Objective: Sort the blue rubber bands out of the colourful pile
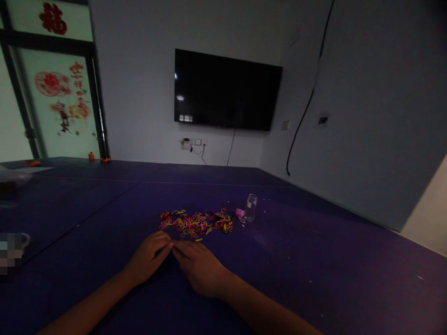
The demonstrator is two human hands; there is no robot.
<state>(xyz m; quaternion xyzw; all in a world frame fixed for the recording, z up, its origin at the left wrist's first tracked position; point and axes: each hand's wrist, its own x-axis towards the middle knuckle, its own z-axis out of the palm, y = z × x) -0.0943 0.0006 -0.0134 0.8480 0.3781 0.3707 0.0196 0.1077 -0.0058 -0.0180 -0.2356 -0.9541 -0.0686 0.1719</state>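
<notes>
A loose pile of small coloured elastic bands (195, 224), in pink, red, yellow and dark tones, lies spread on the purple surface. My left hand (151, 258) rests just in front of the pile, its fingers bent and thumb pressed toward them. Close beside it, my right hand (201, 267) has its fingers held together and pointing left. The fingertips of both hands meet or nearly meet. Anything pinched between them is too small or hidden to make out. Right of the pile stands a clear plastic bottle (250, 208), uncapped, with a pink cap (240, 213) beside it.
The purple surface (104, 288) reaches to the wall, with seams and small white specks. A wall-mounted television (226, 90) and a hanging black cable (309, 100) are beyond. A clear plastic bag (12, 176) lies far left; small orange objects (91, 156) stand near the door.
</notes>
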